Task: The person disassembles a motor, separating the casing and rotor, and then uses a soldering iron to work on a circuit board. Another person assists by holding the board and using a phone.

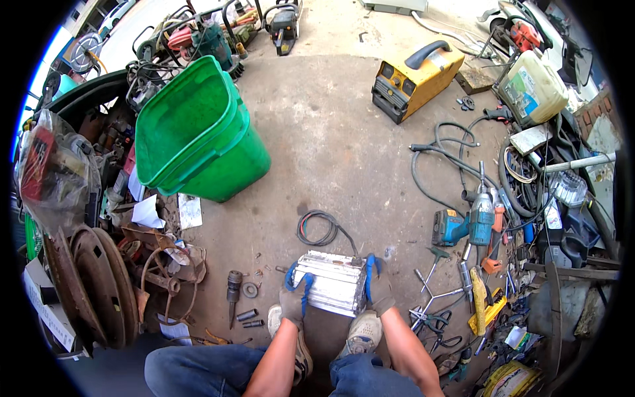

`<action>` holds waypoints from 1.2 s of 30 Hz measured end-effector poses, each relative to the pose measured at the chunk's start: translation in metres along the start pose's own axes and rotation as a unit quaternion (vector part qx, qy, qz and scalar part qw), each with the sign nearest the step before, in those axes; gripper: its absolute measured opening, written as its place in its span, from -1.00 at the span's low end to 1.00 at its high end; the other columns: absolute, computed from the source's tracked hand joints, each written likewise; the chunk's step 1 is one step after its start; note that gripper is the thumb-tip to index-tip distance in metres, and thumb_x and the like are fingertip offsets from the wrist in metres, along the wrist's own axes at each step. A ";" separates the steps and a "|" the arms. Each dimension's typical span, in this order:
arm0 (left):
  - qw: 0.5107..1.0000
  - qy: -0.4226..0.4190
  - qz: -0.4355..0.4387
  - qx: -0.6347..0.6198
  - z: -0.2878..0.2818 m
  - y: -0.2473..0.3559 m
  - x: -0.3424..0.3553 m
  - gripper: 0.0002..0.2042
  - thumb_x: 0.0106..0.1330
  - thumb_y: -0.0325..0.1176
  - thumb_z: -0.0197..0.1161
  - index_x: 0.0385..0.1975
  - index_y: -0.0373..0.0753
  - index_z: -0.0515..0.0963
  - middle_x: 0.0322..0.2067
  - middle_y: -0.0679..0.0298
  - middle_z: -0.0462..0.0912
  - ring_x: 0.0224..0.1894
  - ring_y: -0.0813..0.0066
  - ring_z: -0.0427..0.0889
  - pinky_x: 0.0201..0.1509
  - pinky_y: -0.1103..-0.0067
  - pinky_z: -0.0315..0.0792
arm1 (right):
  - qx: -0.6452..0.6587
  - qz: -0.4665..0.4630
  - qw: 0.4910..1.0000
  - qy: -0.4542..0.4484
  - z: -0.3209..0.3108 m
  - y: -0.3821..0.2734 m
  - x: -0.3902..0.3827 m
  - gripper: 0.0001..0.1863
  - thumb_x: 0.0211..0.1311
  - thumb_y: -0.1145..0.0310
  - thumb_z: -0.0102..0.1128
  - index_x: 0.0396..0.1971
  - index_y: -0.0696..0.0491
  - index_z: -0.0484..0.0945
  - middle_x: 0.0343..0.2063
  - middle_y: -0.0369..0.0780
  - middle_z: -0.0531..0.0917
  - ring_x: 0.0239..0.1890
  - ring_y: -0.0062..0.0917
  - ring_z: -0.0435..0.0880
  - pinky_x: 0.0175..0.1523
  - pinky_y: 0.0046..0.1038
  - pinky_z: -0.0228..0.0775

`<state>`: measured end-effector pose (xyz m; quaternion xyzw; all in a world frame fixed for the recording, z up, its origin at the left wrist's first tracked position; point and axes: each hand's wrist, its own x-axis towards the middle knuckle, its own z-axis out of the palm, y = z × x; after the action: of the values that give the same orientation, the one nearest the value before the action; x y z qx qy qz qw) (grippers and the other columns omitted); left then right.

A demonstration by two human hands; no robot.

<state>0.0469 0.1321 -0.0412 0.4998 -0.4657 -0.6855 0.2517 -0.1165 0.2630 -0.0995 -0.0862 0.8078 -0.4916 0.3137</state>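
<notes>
Between my two gloved hands is a silver metal box [331,283], ridged along its top and held just in front of my shoes. My left hand [296,299] grips its left end, with blue-coated fingers wrapped round the edge. At the opposite end, my right hand [378,286] clasps the side in the same kind of grey and blue glove. A dark cable [322,212] leaves the box's far right corner and lies in a loose coil on the ground beyond it. The undersides of the box and my fingertips there are hidden.
A green bin [248,155] stands at the left, and a yellow machine [423,79] with a black handle sits far right. Sockets [248,314] and a chisel-like bit [233,291] lie left of my shoes. A blue impact wrench [481,218] and scattered hand tools are at the right.
</notes>
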 end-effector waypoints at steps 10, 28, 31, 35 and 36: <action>0.956 -0.004 -0.151 -0.250 -0.003 -0.023 -0.022 -0.70 0.41 -0.13 0.14 -0.11 -0.24 0.59 -0.18 0.31 0.64 -0.17 0.50 0.58 -0.07 0.52 0.45 | -0.297 -0.068 0.951 -0.045 -0.040 -0.166 -0.064 -0.41 -0.01 -0.02 0.40 -0.15 0.18 0.56 -0.17 0.06 0.55 -0.06 -0.08 0.53 0.05 -0.20 0.38; 0.878 -0.079 -0.286 -0.375 0.023 -0.041 -0.004 -0.67 0.42 -0.09 0.08 -0.12 -0.23 0.59 -0.17 0.28 0.67 -0.14 0.41 0.62 -0.04 0.44 0.46 | 0.051 -0.113 0.968 -0.220 -0.057 -0.104 -0.052 -0.57 -0.06 0.44 0.45 -0.09 0.12 0.63 -0.17 -0.16 0.61 -0.13 -0.40 0.66 -0.01 -0.47 0.53; 0.885 -0.062 -0.285 -0.363 0.016 -0.048 -0.001 -0.67 0.42 -0.09 0.08 -0.12 -0.23 0.59 -0.17 0.28 0.67 -0.15 0.41 0.61 -0.04 0.44 0.46 | 0.000 -0.136 0.971 -0.195 -0.050 -0.113 -0.068 -0.60 -0.02 0.41 0.43 -0.13 0.19 0.62 -0.18 -0.18 0.62 -0.12 -0.46 0.63 0.03 -0.43 0.46; 0.892 -0.055 -0.281 -0.349 0.015 -0.045 0.003 -0.67 0.42 -0.10 0.08 -0.12 -0.24 0.59 -0.17 0.28 0.67 -0.15 0.42 0.61 -0.03 0.45 0.46 | 0.008 -0.127 0.974 -0.186 -0.047 -0.128 -0.076 -0.58 -0.04 0.42 0.41 -0.10 0.17 0.60 -0.15 -0.17 0.59 -0.07 -0.39 0.60 0.10 -0.41 0.43; 0.892 -0.055 -0.281 -0.349 0.016 -0.043 0.002 -0.67 0.42 -0.10 0.08 -0.12 -0.24 0.59 -0.17 0.28 0.67 -0.15 0.42 0.61 -0.03 0.45 0.46 | 0.033 -0.114 0.976 -0.181 -0.045 -0.124 -0.078 -0.56 -0.04 0.42 0.40 -0.09 0.17 0.60 -0.12 -0.16 0.58 -0.05 -0.37 0.58 0.12 -0.41 0.42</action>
<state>0.0360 0.1553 -0.0794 0.4513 -0.0498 -0.8726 0.1801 -0.1030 0.2691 0.0532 -0.2550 0.7060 -0.5264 0.3993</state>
